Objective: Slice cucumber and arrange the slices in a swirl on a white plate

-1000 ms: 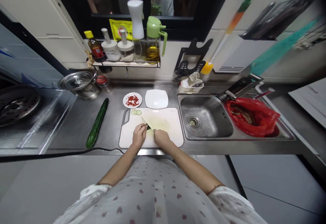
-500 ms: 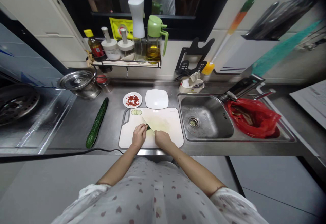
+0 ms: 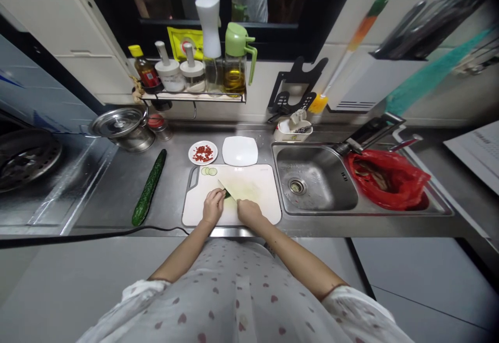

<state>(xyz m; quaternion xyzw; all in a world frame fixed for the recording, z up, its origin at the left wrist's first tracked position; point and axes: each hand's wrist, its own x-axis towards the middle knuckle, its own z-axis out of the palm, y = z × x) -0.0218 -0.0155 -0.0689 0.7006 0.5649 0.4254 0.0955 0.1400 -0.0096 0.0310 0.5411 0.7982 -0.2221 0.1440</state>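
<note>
Two bare hands in the head view, both over a flat white cutting board (image 3: pixel 268 197) with rounded corners, close to its near edge. Left hand (image 3: pixel 213 206): fingers bent, close together on a short dark green piece (image 3: pixel 227 195), maybe cucumber, mostly hidden. Right hand (image 3: pixel 249 212): fingers clamped round the grip end of a thin pale knife (image 3: pixel 223 186), blade slanting up and left, right beside the piece. Any touch between blade and piece: too small to tell.

Done, by the look of it: just a few thin round pale green slices (image 3: pixel 209 171), in a little row at the board's far left corner. Not cut: one long bumpy dark green cucumber (image 3: pixel 149 187), whole, on the counter, well left of the board. So, likely, only a small part of the green food sliced. Chopped red bits (image 3: pixel 203 153) too, on a small round white plate (image 3: pixel 191 156) by the board's far edge; beside it, a white square plate (image 3: pixel 240 150).

Under everything, a shiny grey steel counter (image 3: pixel 105 197). Past the board's right edge, a steel sink (image 3: pixel 343 197), with a crumpled red plastic bag (image 3: pixel 405 182) at its right end. Near the counter's far edge, on the left, a round steel pot (image 3: pixel 136 139). On the wall above, a narrow shelf (image 3: pixel 197 97) with bottles and jars.
</note>
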